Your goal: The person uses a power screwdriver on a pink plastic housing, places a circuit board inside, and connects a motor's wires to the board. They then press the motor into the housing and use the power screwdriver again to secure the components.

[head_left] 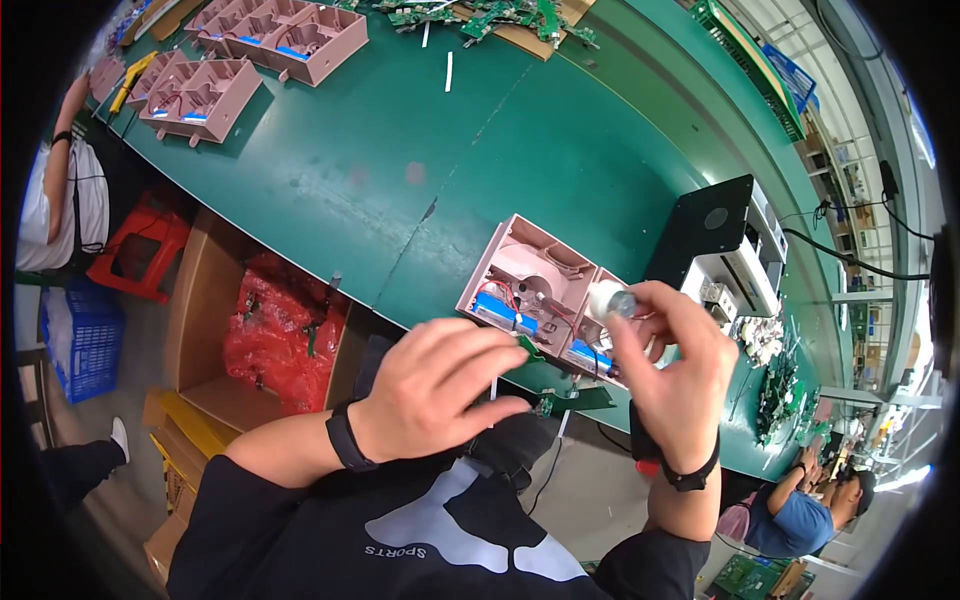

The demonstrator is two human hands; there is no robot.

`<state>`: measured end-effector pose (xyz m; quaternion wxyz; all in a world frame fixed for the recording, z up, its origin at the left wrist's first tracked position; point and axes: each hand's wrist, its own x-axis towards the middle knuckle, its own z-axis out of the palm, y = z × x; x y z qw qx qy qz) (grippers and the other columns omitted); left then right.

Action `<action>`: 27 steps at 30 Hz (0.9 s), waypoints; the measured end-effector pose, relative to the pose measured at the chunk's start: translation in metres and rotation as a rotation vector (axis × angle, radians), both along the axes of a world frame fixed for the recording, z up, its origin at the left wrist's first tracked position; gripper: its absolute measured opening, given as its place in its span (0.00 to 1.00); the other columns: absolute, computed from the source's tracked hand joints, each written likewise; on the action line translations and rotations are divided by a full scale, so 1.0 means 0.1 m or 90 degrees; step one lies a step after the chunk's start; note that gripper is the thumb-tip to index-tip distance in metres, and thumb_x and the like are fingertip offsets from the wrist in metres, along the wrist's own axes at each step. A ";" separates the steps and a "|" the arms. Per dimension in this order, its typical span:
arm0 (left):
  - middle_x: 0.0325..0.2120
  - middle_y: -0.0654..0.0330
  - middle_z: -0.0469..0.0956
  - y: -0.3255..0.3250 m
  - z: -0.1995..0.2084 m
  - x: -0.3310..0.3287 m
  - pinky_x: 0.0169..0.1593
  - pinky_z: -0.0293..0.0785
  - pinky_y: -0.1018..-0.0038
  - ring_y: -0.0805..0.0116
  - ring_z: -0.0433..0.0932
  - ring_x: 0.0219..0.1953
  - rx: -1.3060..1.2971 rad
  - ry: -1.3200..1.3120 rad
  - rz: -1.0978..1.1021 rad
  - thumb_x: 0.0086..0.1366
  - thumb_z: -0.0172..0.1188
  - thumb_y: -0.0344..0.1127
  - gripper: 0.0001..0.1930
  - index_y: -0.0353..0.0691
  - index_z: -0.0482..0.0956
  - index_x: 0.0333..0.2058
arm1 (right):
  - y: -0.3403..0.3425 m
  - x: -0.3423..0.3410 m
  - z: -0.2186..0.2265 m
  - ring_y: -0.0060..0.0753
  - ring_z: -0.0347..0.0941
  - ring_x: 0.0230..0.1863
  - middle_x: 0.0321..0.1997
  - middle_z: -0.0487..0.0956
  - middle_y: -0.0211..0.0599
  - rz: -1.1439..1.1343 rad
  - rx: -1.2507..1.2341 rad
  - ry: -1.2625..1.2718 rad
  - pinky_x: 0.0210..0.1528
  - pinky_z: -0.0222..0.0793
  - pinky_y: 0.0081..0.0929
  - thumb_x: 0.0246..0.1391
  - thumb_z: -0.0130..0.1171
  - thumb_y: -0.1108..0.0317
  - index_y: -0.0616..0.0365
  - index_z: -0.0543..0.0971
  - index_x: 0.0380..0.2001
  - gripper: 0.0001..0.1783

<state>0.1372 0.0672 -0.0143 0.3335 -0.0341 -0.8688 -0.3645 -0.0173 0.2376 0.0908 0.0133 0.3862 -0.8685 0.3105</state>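
Observation:
In my right hand (680, 365), between thumb and fingers, is a small white round part with a grey end (612, 300), raised just above the pink plastic housing (560, 262). That housing lies at the table's near edge. It has two compartments with blue battery packs (505, 312) and thin red and black wires inside. My left hand (440, 385) is open at the housing's near left corner, thumb and fingers apart. A green circuit board (580, 400) sits at the table edge between my hands, beside the left fingertips. Whether those fingertips touch it, I cannot tell.
More pink housings (290, 45) stand at the far left of the green table (400, 150), with circuit boards (500, 18) at the back. A black and white machine (725, 245) stands right. A carton of red bubble wrap (275, 345) is below left. People sit at both sides.

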 end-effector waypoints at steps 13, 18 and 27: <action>0.55 0.34 0.75 0.34 0.37 -0.28 0.23 0.78 0.70 0.60 0.83 0.22 -0.061 -0.286 -0.141 0.66 0.67 0.45 0.32 0.30 0.71 0.62 | 0.22 -0.01 0.06 0.13 0.70 0.25 0.29 0.79 0.29 -0.088 -0.035 -0.071 0.28 0.64 0.14 0.53 0.69 0.78 0.68 0.83 0.41 0.12; 0.55 0.35 0.75 0.42 0.38 -0.32 0.24 0.78 0.70 0.60 0.82 0.20 -0.085 -0.278 -0.102 0.65 0.68 0.45 0.34 0.28 0.70 0.62 | 0.25 -0.04 0.07 0.17 0.69 0.22 0.27 0.79 0.29 -0.071 -0.052 -0.079 0.26 0.64 0.19 0.49 0.73 0.75 0.64 0.84 0.40 0.14; 0.46 0.42 0.78 0.58 0.14 -0.28 0.27 0.78 0.70 0.64 0.81 0.24 -0.126 -0.245 -0.099 0.61 0.69 0.44 0.29 0.29 0.75 0.54 | -0.22 -0.07 -0.01 0.26 0.76 0.25 0.28 0.82 0.36 0.122 0.048 -0.080 0.28 0.70 0.23 0.48 0.73 0.72 0.62 0.85 0.40 0.14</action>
